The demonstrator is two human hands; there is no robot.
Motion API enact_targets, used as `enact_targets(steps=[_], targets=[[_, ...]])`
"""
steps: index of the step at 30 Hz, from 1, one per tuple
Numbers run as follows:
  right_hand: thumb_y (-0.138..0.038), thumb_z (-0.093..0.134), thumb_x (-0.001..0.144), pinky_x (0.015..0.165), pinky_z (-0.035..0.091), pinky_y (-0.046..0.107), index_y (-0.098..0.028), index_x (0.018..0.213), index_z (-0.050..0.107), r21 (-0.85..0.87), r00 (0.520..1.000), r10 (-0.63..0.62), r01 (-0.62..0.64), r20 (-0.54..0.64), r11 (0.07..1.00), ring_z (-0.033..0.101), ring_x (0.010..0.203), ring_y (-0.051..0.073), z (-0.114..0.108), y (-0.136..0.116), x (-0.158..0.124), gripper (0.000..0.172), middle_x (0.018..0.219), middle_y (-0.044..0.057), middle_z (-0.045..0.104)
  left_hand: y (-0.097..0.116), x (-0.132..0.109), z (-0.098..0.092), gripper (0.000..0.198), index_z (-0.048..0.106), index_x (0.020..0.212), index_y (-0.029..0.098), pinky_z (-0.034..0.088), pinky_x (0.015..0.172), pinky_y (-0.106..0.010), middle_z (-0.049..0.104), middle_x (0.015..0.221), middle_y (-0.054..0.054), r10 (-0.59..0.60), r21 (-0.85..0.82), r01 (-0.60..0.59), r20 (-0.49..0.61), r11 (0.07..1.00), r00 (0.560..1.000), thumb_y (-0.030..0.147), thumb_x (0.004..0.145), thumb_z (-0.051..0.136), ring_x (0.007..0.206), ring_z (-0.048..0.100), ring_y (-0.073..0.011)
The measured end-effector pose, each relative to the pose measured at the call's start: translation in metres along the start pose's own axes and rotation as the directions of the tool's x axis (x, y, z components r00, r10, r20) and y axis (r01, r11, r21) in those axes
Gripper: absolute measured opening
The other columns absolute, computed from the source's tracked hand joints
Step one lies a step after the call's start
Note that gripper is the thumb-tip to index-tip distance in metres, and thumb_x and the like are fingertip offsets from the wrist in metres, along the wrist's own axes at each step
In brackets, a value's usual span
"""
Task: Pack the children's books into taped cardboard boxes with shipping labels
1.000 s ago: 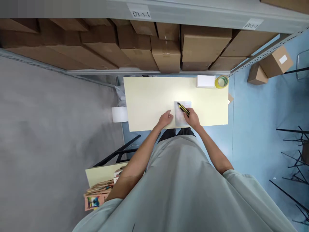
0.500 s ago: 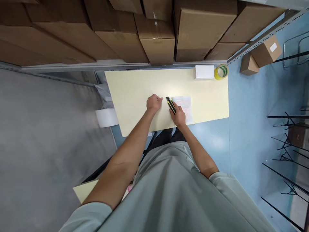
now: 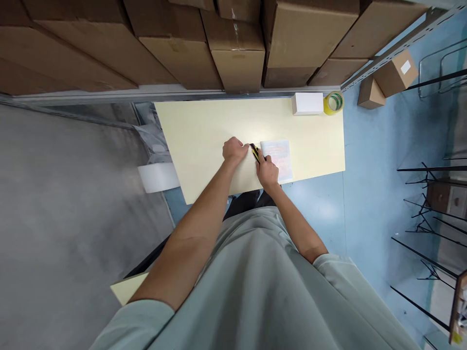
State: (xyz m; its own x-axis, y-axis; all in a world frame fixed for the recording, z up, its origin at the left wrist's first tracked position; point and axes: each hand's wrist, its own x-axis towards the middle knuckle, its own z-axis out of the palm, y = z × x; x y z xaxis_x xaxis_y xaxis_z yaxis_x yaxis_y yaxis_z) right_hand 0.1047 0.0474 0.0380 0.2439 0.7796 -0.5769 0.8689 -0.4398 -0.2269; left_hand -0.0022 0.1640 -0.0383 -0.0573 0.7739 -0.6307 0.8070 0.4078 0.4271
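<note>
My right hand (image 3: 267, 171) is closed around a black and yellow box cutter (image 3: 255, 152), whose dark tip points up and to the left. Close by on its left, my left hand (image 3: 235, 149) is curled, thumb and forefinger together at the cutter's tip. Whether those fingers pinch the tip or some small thing beside it is too small to tell. A thin printed sheet or booklet (image 3: 278, 158), pale with pinkish and bluish print, lies flat on the cream table (image 3: 204, 126) just right of the cutter.
At the table's back right stand a white box (image 3: 307, 104) and a roll of yellow tape (image 3: 333, 103). Cardboard boxes (image 3: 237, 68) fill a shelf above the back edge. A white roll (image 3: 159, 177) is at the left edge. Black metal racks (image 3: 430, 214) stand right.
My left hand has moved right, up to the box cutter's tip. The right hand's grip has shifted up along the cutter, covering more of it. The whole view has shifted slightly.
</note>
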Motion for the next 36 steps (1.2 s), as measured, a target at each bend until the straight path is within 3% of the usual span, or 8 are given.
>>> enact_targets(steps=[7,13,20,26,36], targets=[[-0.021,0.035,0.112,0.093,0.061,0.044,-0.032,0.177,0.023,-0.009,0.998,-0.003,0.002,-0.058,1.0,0.072,0.108,0.029,0.017,0.002,-0.002,0.067,0.136,0.018,0.06,-0.004,0.005,0.005,0.03,0.07,0.1,0.02,0.053,0.109,-0.05,0.076,0.114,-0.013,0.013,0.007,-0.013,-0.017,1.0,1.0,0.043,0.084,0.08,0.119,0.066,-0.0353],[-0.022,0.033,0.113,0.094,0.061,0.047,-0.033,0.176,0.023,0.003,0.999,0.017,-0.017,-0.032,1.0,0.071,0.112,0.031,0.03,0.007,-0.014,0.065,0.139,0.02,0.056,-0.004,0.006,0.006,0.031,0.071,0.105,0.019,0.053,0.11,-0.05,0.074,0.118,-0.014,0.002,0.021,-0.002,0.006,1.0,1.0,0.043,0.086,0.078,0.121,0.066,-0.0348],[-0.018,0.034,0.111,0.091,0.063,0.042,-0.032,0.175,0.029,-0.038,1.0,0.012,-0.013,-0.024,0.999,0.071,0.109,0.029,0.046,0.021,-0.043,0.066,0.135,0.018,0.06,-0.007,0.005,0.007,0.039,0.072,0.112,0.017,0.051,0.114,-0.053,0.074,0.123,-0.017,0.019,-0.002,-0.019,0.005,1.0,1.0,0.045,0.086,0.079,0.124,0.065,-0.038],[-0.02,0.034,0.111,0.092,0.062,0.04,-0.032,0.176,0.025,-0.073,0.999,0.012,-0.009,0.043,0.997,0.069,0.113,0.029,0.056,0.037,-0.075,0.066,0.139,0.019,0.058,-0.009,0.005,0.01,0.039,0.072,0.113,0.016,0.048,0.119,-0.052,0.073,0.125,-0.017,0.029,-0.001,-0.029,-0.012,1.0,1.0,0.046,0.088,0.077,0.129,0.063,-0.0379],[-0.016,0.037,0.112,0.088,0.061,0.032,-0.032,0.176,0.024,-0.218,0.994,-0.052,0.073,0.101,0.973,0.067,0.111,0.024,0.077,0.081,-0.118,0.067,0.135,0.014,0.06,-0.014,0.006,0.016,0.035,0.071,0.11,0.018,0.047,0.12,-0.052,0.073,0.119,-0.015,0.074,-0.014,-0.075,-0.067,0.997,0.995,0.044,0.087,0.079,0.127,0.063,-0.0366]])
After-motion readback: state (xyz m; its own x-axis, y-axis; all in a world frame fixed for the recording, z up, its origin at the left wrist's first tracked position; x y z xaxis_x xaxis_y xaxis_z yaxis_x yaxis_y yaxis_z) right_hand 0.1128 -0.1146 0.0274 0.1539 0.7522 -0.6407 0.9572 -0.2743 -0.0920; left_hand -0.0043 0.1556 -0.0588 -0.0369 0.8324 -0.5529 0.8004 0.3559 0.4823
